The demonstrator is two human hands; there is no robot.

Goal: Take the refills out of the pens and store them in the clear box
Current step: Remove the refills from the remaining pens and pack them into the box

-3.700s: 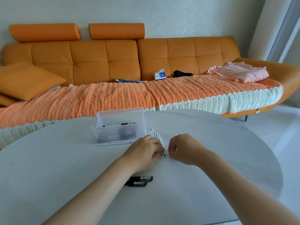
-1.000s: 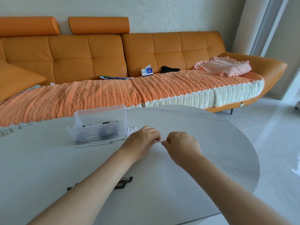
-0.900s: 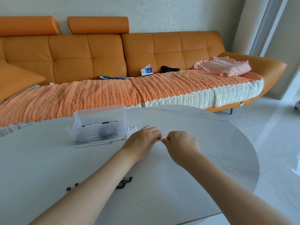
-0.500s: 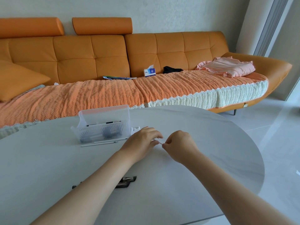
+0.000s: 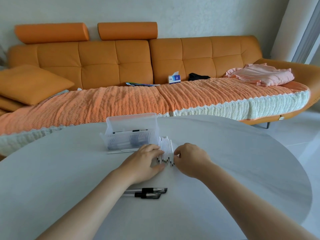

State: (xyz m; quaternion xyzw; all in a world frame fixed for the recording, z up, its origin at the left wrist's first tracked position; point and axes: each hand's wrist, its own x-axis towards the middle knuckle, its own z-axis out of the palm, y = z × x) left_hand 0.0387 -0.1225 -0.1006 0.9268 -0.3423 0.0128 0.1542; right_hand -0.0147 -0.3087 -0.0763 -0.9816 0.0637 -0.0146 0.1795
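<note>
We judge ourselves partway: the refills (image 5: 165, 150) lie in a row on the desk (image 5: 233, 170) beside the clear box (image 5: 129, 134), not yet inside, between our flat left hand (image 5: 147, 161) and our curled right hand (image 5: 189, 157), whose pinch we cannot tell, with two pens (image 5: 147, 192) lying nearer us.

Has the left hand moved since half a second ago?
Yes. The left hand slid left and drew back from the clear box: it covered the refills beside the box; now its fingers touch only their left side.

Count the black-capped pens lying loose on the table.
2. The far pen lies beside the left forearm; the near pen lies against it, closer to the camera. The forearm covers their tails and could hide more.
</note>
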